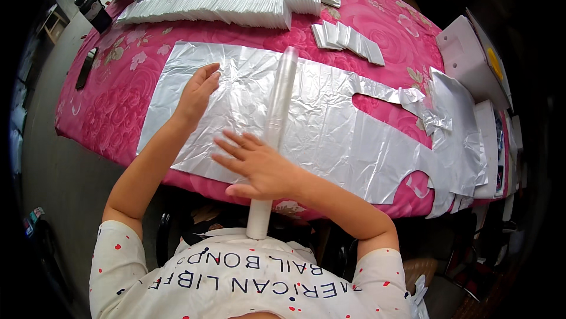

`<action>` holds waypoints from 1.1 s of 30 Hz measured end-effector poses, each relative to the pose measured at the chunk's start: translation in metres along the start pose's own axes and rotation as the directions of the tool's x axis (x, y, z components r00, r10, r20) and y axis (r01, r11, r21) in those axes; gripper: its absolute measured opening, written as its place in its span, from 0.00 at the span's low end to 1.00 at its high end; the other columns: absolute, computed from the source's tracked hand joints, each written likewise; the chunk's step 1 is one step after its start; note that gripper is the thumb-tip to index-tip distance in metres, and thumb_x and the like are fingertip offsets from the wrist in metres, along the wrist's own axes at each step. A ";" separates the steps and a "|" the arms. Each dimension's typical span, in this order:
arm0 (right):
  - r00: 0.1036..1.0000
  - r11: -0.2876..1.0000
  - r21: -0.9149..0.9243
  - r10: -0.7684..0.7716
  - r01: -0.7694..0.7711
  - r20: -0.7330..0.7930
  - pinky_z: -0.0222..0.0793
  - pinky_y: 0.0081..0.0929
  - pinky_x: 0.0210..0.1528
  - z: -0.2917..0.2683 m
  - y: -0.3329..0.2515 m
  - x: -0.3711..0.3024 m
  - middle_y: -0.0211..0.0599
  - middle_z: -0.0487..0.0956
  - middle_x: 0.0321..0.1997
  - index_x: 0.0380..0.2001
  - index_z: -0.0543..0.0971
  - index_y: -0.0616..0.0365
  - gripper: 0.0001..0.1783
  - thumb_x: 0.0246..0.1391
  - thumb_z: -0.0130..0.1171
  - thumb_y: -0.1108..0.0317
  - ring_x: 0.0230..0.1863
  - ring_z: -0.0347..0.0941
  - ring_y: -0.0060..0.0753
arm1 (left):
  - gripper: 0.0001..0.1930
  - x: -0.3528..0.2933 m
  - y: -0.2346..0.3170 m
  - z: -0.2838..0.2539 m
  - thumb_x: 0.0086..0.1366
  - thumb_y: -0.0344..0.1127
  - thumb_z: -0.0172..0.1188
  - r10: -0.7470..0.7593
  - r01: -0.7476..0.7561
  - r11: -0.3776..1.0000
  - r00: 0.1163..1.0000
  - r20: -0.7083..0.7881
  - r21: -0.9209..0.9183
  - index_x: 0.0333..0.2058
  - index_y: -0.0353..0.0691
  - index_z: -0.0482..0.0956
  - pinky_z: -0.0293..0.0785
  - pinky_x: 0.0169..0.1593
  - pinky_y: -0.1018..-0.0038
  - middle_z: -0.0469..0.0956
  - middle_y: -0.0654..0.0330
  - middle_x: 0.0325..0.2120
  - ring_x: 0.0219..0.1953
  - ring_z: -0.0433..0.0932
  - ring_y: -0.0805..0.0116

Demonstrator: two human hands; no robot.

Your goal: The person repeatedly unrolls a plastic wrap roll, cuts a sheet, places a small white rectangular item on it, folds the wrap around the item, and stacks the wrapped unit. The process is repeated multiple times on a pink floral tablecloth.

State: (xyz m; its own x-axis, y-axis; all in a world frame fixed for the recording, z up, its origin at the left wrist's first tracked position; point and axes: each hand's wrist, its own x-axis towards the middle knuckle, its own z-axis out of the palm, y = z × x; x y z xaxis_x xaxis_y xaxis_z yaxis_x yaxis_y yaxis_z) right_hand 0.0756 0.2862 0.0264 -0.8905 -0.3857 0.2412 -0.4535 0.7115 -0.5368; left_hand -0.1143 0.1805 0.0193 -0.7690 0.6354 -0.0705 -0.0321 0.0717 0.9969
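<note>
A silvery-white plastic carrier bag (327, 124) lies spread flat on the table, its handle cut-outs toward the right. Across its middle rests a translucent roll or tube (282, 92), whose lower end sticks out past the table's near edge toward my body. My left hand (199, 94) is over the left part of the bag, fingers stretched out and holding nothing. With fingers spread, my right hand (257, 164) is at the lower part of the tube, covering some of it. Whether that palm touches the tube or the bag I cannot tell.
Long rows of folded white packets (218, 4) stand at the far side, with a few loose packets (348, 41) nearby. More plastic bags (457, 136) are piled at the right edge beside white boxes (471, 54). A phone (86, 68) and a black bottle (93, 10) are at left.
</note>
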 end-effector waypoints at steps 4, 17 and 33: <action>0.955 0.896 0.352 -0.296 0.272 0.016 0.58 0.41 0.59 0.007 -0.038 0.054 0.49 0.68 0.56 0.53 0.69 0.61 0.30 0.55 0.49 0.48 0.58 0.63 0.50 | 0.20 -0.056 0.001 -0.071 0.67 0.38 0.45 0.015 -0.019 0.999 0.991 -0.136 -0.031 0.55 0.35 0.64 0.61 0.55 0.74 0.66 0.57 0.53 0.56 0.65 0.68; 0.992 0.972 -0.213 -0.117 0.103 -0.055 0.37 0.44 0.68 0.046 0.053 0.154 0.40 0.60 0.64 0.57 0.66 0.56 0.32 0.54 0.49 0.48 0.68 0.46 0.45 | 0.26 -0.197 -0.008 -0.103 0.61 0.34 0.52 0.079 0.031 0.830 0.982 -0.172 0.557 0.56 0.31 0.60 0.66 0.51 0.72 0.68 0.52 0.45 0.45 0.70 0.63; 0.849 -0.304 0.935 0.528 0.184 0.005 0.73 0.30 0.41 0.031 -0.002 0.177 0.38 0.72 0.37 0.51 0.60 0.59 0.31 0.47 0.62 0.61 0.36 0.72 0.26 | 0.34 -0.182 0.011 -0.073 0.51 0.47 0.61 -0.129 0.418 0.638 0.886 0.445 -0.646 0.51 0.32 0.62 0.76 0.36 0.74 0.73 0.52 0.36 0.29 0.75 0.71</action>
State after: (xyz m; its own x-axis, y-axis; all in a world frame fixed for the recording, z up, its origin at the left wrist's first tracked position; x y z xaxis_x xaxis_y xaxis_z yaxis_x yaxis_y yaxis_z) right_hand -0.0805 0.1985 0.0455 -0.9955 0.0455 -0.0826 0.0073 -0.8364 -0.5481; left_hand -0.0214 0.0096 0.0458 -0.3927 0.8961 -0.2069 -0.7548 -0.1855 0.6292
